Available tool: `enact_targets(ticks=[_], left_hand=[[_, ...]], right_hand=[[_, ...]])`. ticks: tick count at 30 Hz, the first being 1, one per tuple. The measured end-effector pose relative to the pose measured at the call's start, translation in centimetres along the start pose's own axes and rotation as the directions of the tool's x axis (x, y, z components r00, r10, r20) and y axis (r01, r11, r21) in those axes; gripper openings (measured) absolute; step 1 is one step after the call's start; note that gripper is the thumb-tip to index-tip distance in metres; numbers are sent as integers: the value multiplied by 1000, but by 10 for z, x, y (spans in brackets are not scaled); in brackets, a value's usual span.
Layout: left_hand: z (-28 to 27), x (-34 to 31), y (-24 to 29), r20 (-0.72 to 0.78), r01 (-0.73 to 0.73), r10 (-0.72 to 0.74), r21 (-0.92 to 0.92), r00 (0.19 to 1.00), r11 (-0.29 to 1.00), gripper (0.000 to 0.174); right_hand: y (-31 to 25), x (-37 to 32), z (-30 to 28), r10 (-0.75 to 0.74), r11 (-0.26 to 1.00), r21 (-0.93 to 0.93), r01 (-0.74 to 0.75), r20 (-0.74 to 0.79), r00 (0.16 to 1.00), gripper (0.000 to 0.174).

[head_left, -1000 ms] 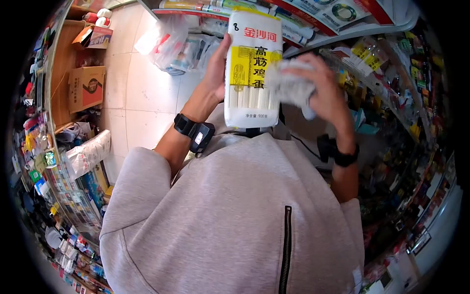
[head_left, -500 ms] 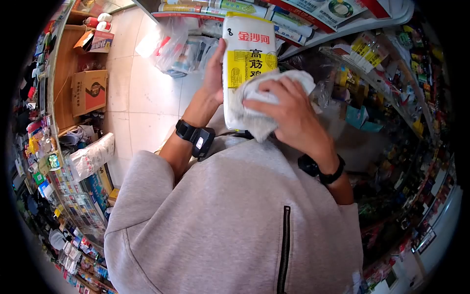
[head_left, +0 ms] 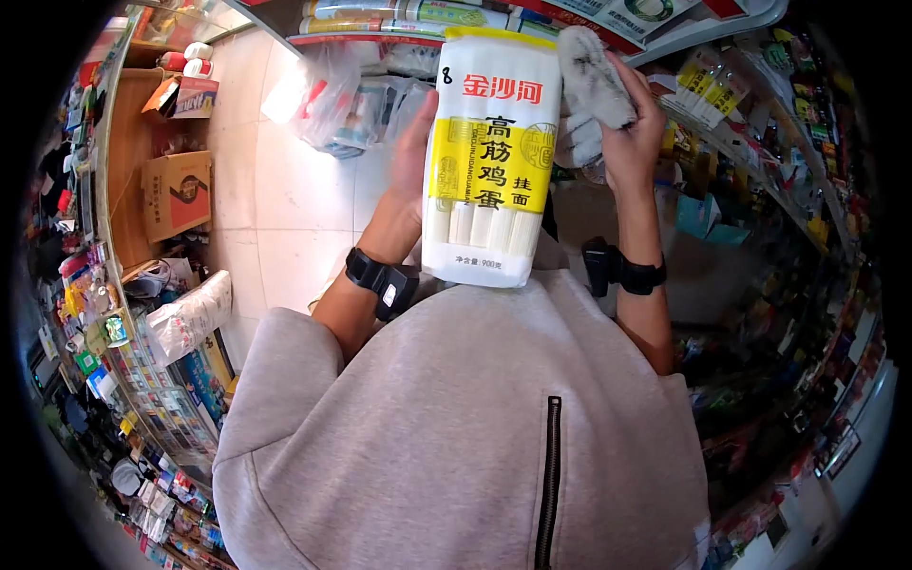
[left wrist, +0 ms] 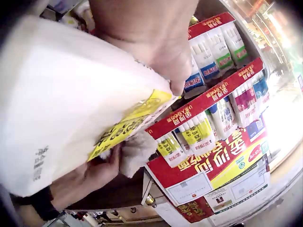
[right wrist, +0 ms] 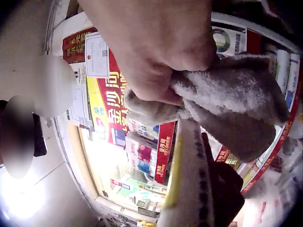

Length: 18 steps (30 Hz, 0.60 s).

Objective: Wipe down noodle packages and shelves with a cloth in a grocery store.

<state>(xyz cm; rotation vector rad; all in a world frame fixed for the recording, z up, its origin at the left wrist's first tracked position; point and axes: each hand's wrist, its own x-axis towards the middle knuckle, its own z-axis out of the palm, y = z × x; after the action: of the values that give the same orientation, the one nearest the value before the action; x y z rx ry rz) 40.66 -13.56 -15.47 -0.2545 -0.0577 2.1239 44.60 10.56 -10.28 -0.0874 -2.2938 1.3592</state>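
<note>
Upright in front of the chest is a white and yellow pack of noodles (head_left: 489, 157), its printed front toward the head camera. My left hand (head_left: 407, 180) grips it along the left edge; in the left wrist view the thumb side of that hand (left wrist: 173, 61) lies at the pack's edge. A crumpled grey-white cloth (head_left: 597, 81) is held in my right hand (head_left: 635, 138), beside the pack's upper right side. The right wrist view shows this cloth (right wrist: 236, 99) bunched under the fingers, just above the pack's narrow side (right wrist: 187, 175).
A display rack (head_left: 380, 28) with noodle packs and red label strips stands just beyond the pack. Plastic bags (head_left: 332, 104) lie on the tiled floor to its left. A cardboard box (head_left: 178, 195) sits at far left, and crowded shelves (head_left: 760, 171) line the right.
The cloth passed from the pack's right side across its lower front, then up to its upper right side. The pack has come slightly lower and nearer, still in the left hand.
</note>
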Motion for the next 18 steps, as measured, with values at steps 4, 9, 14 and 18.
enact_targets(ticks=[4, 9, 14, 18], left_hand=[[7, 4, 11, 50, -103, 98, 122, 994, 987, 76], [-12, 8, 42, 108, -120, 110, 88, 988, 989, 75], [-4, 21, 16, -102, -194, 224, 246, 969, 950, 71], [5, 21, 2, 79, -145, 140, 63, 987, 987, 77]], right_hand=[[-38, -36, -13, 10, 1000, -22, -2, 397, 918, 52], [-74, -66, -28, 44, 997, -75, 12, 688, 724, 55], [-79, -54, -10, 143, 987, -131, -97, 412, 900, 56], [-98, -43, -3, 21, 938, -322, 128, 422, 906, 56]])
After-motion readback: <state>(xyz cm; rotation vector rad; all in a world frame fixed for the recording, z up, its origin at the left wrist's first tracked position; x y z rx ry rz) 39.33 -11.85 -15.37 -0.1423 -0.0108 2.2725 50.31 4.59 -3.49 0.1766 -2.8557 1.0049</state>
